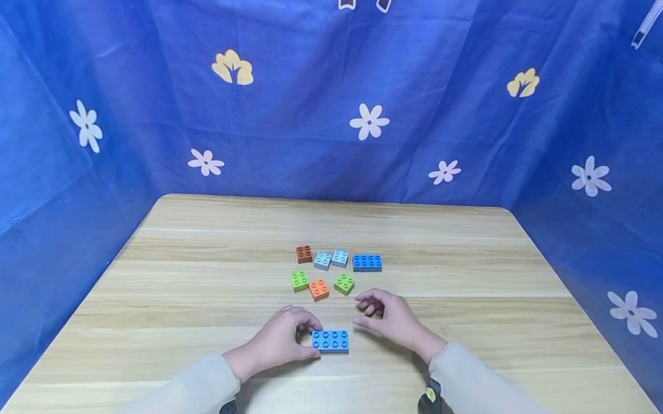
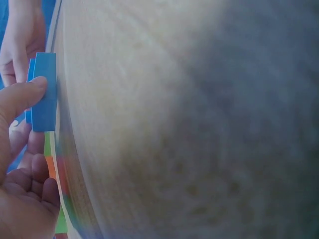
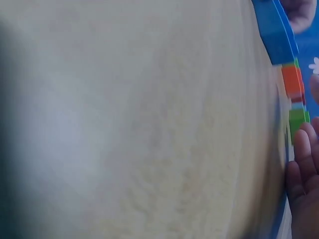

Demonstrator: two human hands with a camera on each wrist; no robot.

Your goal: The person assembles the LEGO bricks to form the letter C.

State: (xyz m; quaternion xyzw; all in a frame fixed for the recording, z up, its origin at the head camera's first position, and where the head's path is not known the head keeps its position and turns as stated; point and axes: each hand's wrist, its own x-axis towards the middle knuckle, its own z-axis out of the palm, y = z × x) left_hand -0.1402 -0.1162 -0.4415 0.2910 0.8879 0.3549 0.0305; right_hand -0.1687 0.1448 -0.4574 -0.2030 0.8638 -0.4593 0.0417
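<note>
My left hand (image 1: 282, 338) pinches a blue eight-stud toy brick (image 1: 330, 341) at its left end, thumb on the near side and index finger on the far side. In the left wrist view the thumb (image 2: 37, 84) lies against the flat side of this blue brick (image 2: 45, 92). Just right of the brick, my right hand (image 1: 393, 319) holds nothing; its thumb and fingers are loosely bent and parted, pointing toward the brick. The right wrist view catches part of the right hand (image 3: 304, 169) at the edge, below the blue brick (image 3: 274, 35).
Beyond my hands lie a green brick (image 1: 299, 280), an orange brick (image 1: 319, 289), another green brick (image 1: 343, 284), a brown brick (image 1: 304, 254), two light blue bricks (image 1: 322, 260) and a darker blue eight-stud brick (image 1: 367, 262). A blue patterned curtain (image 1: 305, 127) surrounds the wooden table (image 1: 173, 290).
</note>
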